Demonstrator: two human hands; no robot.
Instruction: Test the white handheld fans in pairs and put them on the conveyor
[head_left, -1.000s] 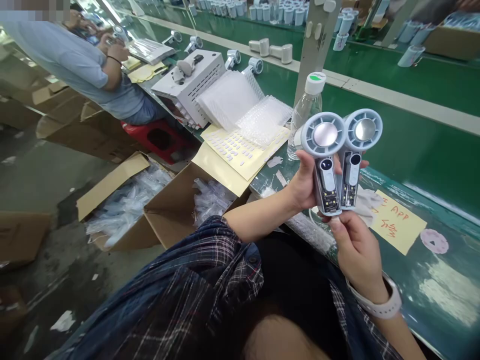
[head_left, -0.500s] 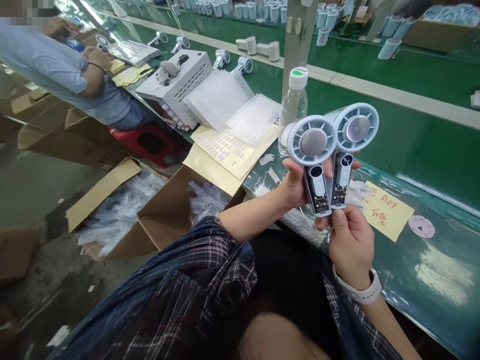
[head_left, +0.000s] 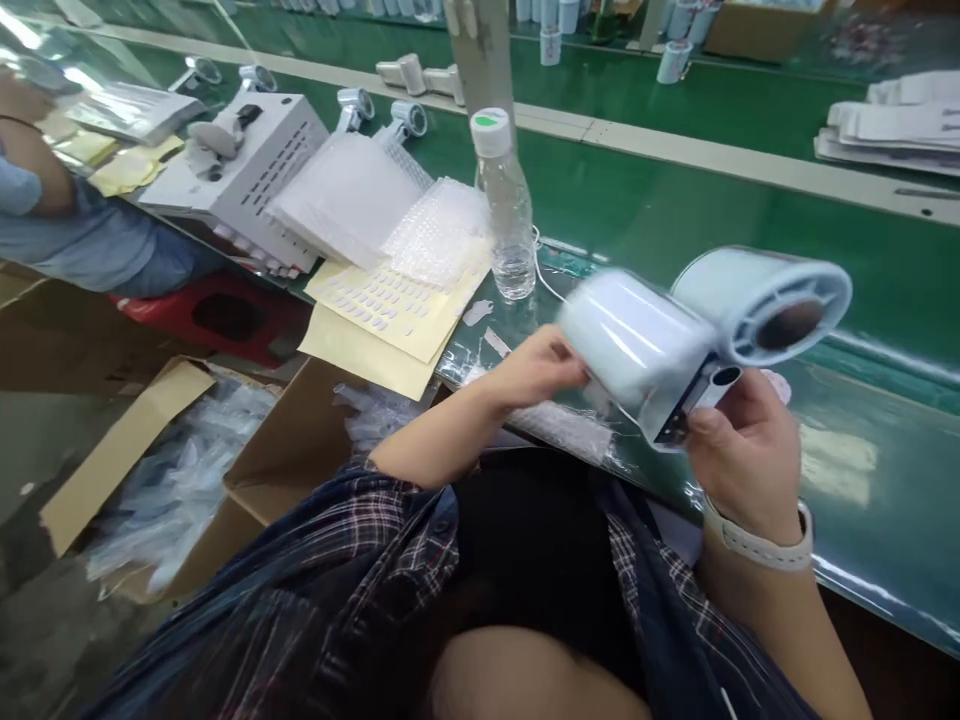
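Two light-blue handheld fans are up in front of me above the bench edge. The left fan (head_left: 637, 335) turns the smooth side of its round housing towards me, somewhat blurred. The right fan (head_left: 765, 300) shows its spoked ring and dark centre. My right hand (head_left: 750, 440), with a white band at the wrist, is closed round the handle area, where a dark circuit strip and a small round black display show. Beside the left fan's housing, my left hand (head_left: 536, 370) has curled fingers; their tips are blurred, and what they grip is unclear.
A water bottle (head_left: 502, 210) stands behind my left hand. Left of it lie bubble-wrap bags (head_left: 442, 230), a yellow label sheet (head_left: 382, 310) and a white instrument box (head_left: 240, 180). Open cartons (head_left: 277, 450) of clear plastic parts stand below; a co-worker's arm (head_left: 30, 160) shows at far left.
The fans have turned from upright, facing me, to tilted over, hiding most of their boards. My left hand has drawn off the left handle. The view has swung right.
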